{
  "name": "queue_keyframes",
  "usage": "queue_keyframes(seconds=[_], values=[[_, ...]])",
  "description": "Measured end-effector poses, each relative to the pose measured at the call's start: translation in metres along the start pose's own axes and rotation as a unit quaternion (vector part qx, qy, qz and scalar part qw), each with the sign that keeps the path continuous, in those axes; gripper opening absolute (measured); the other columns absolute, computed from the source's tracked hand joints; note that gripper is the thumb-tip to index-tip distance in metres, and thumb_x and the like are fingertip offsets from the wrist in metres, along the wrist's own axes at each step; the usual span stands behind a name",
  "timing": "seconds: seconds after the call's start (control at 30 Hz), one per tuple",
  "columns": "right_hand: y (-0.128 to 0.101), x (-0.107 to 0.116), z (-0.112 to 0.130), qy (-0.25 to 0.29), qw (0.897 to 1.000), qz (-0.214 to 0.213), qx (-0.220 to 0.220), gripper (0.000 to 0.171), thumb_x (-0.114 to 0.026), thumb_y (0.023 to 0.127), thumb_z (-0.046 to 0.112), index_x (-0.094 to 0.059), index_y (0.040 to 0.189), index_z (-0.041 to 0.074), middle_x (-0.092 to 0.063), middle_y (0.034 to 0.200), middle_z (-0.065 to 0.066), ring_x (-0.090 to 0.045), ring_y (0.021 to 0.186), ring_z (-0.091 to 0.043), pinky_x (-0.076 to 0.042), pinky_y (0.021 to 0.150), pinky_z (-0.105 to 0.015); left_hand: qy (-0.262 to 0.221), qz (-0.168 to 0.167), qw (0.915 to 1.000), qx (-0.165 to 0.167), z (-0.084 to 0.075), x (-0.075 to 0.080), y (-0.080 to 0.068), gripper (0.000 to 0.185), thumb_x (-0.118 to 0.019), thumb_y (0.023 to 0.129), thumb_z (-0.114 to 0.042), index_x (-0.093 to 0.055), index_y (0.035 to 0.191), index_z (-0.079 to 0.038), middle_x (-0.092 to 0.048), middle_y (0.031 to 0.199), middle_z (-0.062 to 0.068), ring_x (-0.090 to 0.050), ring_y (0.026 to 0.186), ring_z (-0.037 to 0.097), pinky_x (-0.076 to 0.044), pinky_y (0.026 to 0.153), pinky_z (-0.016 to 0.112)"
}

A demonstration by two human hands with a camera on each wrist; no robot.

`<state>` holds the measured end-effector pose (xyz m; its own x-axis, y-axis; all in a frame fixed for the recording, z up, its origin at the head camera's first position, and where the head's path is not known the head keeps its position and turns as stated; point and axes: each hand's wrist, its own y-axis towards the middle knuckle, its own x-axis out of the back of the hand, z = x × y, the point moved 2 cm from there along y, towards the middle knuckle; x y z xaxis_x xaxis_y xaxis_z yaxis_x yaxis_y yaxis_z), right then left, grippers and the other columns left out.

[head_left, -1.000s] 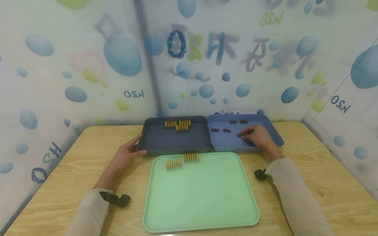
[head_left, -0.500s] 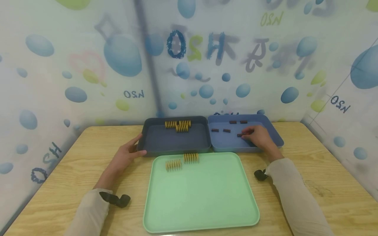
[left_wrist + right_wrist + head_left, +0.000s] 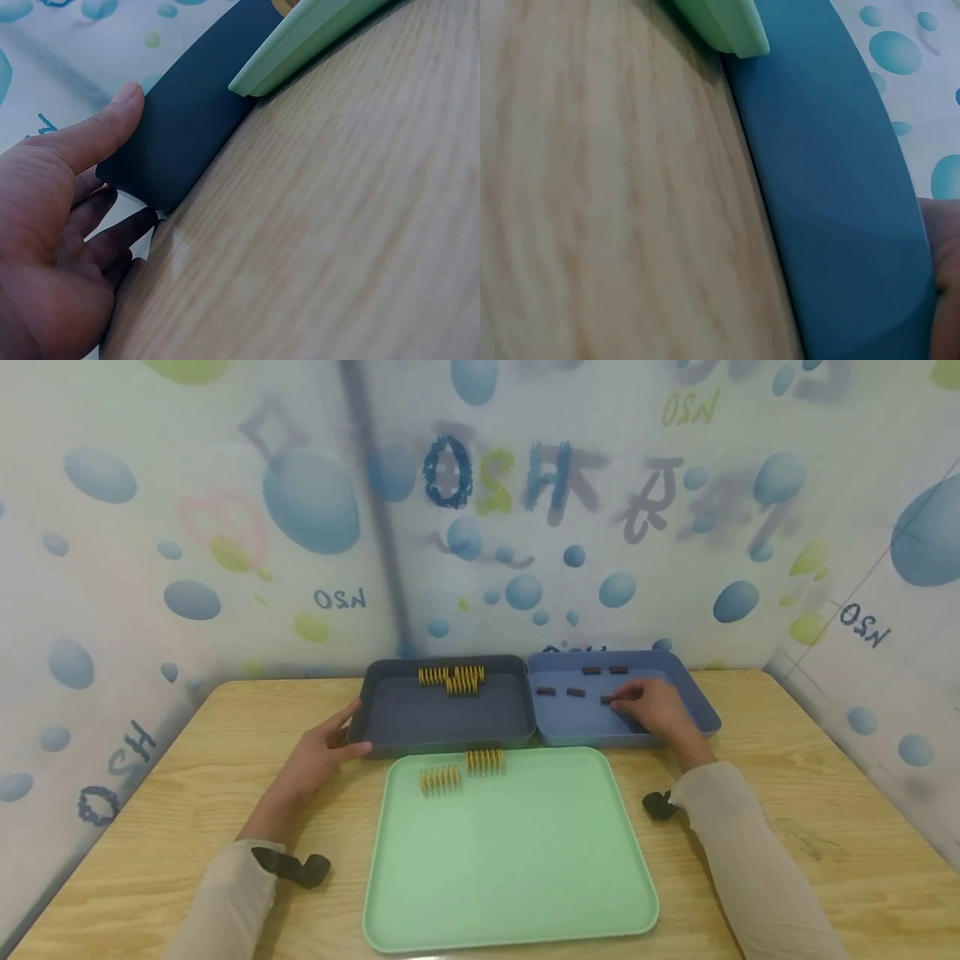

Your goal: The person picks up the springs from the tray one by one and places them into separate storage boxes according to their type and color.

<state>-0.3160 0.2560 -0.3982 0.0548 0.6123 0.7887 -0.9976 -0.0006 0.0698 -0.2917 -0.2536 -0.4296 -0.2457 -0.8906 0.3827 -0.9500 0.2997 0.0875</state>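
In the head view my right hand (image 3: 654, 708) pinches a small dark spring (image 3: 607, 700) inside the blue tray (image 3: 701, 702) at the back right. Several other dark springs lie in that tray, among them a dark spring (image 3: 576, 692) just left of the hand. My left hand (image 3: 315, 758) rests on the left front corner of the dark grey tray (image 3: 450, 727), its thumb along the front wall. In the left wrist view, the left hand (image 3: 52, 225) has its fingers loosely bent beside that tray. The right wrist view shows the right hand (image 3: 946, 255) partly hidden behind the blue tray's wall.
Three yellow springs (image 3: 462, 682) lie at the dark tray's back. A pale green tray (image 3: 517, 860) lies in front, with two gold springs (image 3: 440, 779) near its back edge. A patterned wall (image 3: 480, 568) stands behind the wooden table (image 3: 172, 827).
The spring in my right fingertips has shifted slightly left and toward the back, staying inside the blue tray. My left hand and the trays have not visibly moved.
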Motion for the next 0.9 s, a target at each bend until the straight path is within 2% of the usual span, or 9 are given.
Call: queue_keyframes(seconds=[0.27, 0.6, 0.9], values=[[0.0024, -0.0009, -0.0003, -0.014, 1.000, -0.010, -0.015, 0.034, -0.069, 0.088, 0.020, -0.066, 0.112, -0.004, -0.064, 0.102, -0.020, -0.057, 0.090, -0.031, -0.046, 0.077, -0.042, -0.002, -0.001, 1.0000, 0.001, 0.0002, 0.0009, -0.0007, 0.077, -0.069, 0.090, -0.021, -0.024, 0.153, -0.018, -0.019, 0.157, 0.008, -0.023, 0.139, 0.039, -0.024, 0.108, 0.053], [0.0037, -0.0013, -0.0026, -0.011, 1.000, -0.009, -0.025, 0.037, -0.070, 0.087, 0.020, -0.063, 0.115, -0.004, -0.064, 0.105, -0.022, -0.058, 0.095, -0.033, -0.047, 0.081, -0.044, -0.004, -0.002, 1.0000, 0.001, -0.0020, -0.0006, -0.0004, 0.077, -0.069, 0.089, -0.021, -0.025, 0.153, -0.016, -0.020, 0.156, 0.009, -0.026, 0.138, 0.039, -0.026, 0.107, 0.052], [0.0035, 0.0012, -0.0016, -0.019, 1.000, -0.005, -0.018, 0.039, -0.069, 0.088, 0.020, -0.061, 0.116, -0.005, -0.064, 0.106, -0.024, -0.058, 0.096, -0.035, -0.047, 0.082, -0.046, -0.001, -0.004, 1.0000, 0.000, -0.0025, -0.0004, -0.0005, 0.077, -0.070, 0.089, -0.023, -0.026, 0.152, -0.015, -0.021, 0.156, 0.009, -0.027, 0.138, 0.039, -0.026, 0.107, 0.052]])
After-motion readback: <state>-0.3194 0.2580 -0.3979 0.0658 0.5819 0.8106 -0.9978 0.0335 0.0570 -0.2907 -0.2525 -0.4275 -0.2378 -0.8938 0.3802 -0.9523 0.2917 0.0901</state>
